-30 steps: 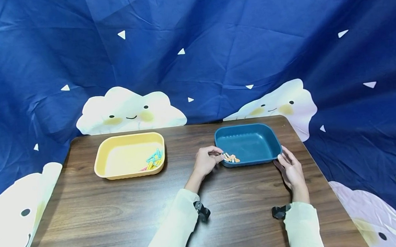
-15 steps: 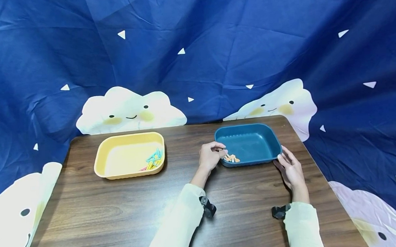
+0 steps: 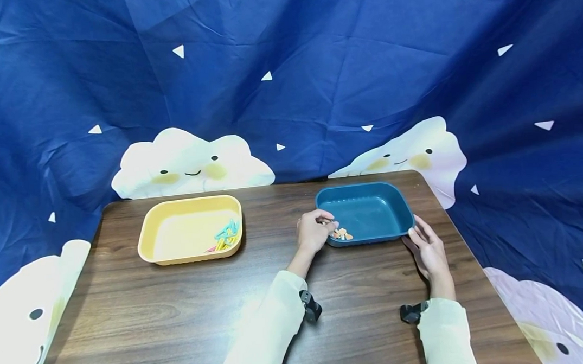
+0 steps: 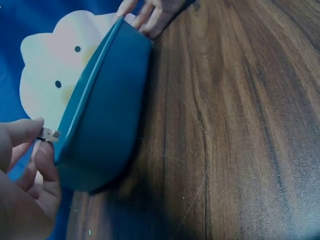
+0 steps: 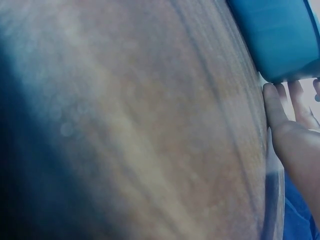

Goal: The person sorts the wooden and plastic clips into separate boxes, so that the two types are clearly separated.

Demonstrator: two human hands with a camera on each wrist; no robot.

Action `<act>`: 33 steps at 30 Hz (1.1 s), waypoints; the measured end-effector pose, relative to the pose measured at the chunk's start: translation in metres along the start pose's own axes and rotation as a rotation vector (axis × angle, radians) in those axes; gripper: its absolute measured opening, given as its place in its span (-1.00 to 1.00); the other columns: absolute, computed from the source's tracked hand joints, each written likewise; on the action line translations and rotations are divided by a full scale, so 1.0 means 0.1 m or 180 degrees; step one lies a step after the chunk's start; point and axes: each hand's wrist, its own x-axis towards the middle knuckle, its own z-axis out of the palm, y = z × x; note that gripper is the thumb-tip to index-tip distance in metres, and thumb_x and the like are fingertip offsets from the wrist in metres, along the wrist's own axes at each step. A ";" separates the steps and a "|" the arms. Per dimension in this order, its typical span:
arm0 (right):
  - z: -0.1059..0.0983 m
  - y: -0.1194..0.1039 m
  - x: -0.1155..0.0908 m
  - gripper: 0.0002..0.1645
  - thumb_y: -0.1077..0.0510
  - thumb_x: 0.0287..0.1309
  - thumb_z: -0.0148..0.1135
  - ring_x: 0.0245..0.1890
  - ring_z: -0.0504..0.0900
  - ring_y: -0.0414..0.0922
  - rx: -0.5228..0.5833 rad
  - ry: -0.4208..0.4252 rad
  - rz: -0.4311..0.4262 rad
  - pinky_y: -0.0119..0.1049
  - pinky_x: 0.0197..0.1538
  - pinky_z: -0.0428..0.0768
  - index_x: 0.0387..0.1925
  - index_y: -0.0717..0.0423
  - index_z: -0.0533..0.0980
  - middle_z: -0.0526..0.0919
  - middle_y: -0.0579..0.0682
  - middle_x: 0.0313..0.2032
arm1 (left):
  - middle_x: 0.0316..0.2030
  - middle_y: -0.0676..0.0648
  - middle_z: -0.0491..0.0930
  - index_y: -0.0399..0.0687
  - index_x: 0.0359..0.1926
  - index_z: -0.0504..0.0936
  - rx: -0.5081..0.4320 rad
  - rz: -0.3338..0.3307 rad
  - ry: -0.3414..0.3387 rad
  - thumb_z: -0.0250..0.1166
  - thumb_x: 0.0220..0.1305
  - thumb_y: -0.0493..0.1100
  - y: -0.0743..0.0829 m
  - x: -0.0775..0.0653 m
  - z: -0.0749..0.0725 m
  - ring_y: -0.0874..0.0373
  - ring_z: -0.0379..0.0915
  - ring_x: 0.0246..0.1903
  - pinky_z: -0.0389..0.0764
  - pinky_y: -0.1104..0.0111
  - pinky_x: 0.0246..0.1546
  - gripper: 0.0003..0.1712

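Note:
My left hand (image 3: 313, 234) is at the left end of the dark blue tray (image 3: 367, 239), its fingertips over the rim. Between thumb and forefinger it pinches a small pale clip (image 4: 50, 134), most plainly seen in the left wrist view. Just beside those fingertips, several small orange and white pieces (image 3: 343, 234) lie in the tray's front left corner. My right hand (image 3: 430, 252) rests its fairly straight fingers against the tray's right end; in the right wrist view its fingertips (image 5: 270, 92) touch the outside of the wall.
A yellow tray (image 3: 145, 242) stands on the left of the wooden table (image 3: 180, 317), holding blue, yellow and pink clips (image 3: 227, 236) in its right corner. A blue curtain (image 3: 291, 68) with clouds hangs close behind the table's far edge.
My left hand has shifted a little to the right, further over the blue tray's rim, and now pinches a clip. The right hand and both trays have stayed put.

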 end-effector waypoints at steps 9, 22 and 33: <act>-0.01 0.01 -0.01 -0.23 0.24 0.47 0.12 0.31 0.32 -0.15 -0.0004 -0.0014 0.0008 -0.40 0.19 0.53 0.57 0.21 0.07 0.26 0.06 0.37 | -0.44 0.15 0.66 -0.03 -0.32 0.78 0.0584 0.0133 0.0078 0.56 0.13 -0.16 0.00 -0.02 0.06 0.15 0.46 -0.36 0.42 0.13 0.09 -0.88; 0.00 -0.02 -0.03 -0.24 0.26 0.45 0.14 0.23 0.43 -0.23 0.0192 -0.0078 0.0039 -0.38 0.18 0.54 0.55 0.22 0.09 0.35 -0.01 0.28 | -0.27 -0.04 0.73 -0.16 -0.17 0.77 0.0360 0.0031 0.0006 0.54 0.16 -0.19 -0.03 -0.07 0.07 -0.05 0.60 -0.18 0.55 0.23 -0.15 -0.77; 0.04 -0.21 -0.01 -0.47 0.28 0.43 0.16 0.19 0.49 -0.22 0.0230 0.0059 -0.0103 -0.36 0.15 0.57 0.38 0.07 0.36 0.49 -0.04 0.16 | -0.30 -0.05 0.73 -0.21 -0.17 0.77 0.0197 0.0272 -0.0066 0.53 0.15 -0.26 -0.13 -0.03 0.01 -0.06 0.61 -0.19 0.54 0.26 -0.16 -0.78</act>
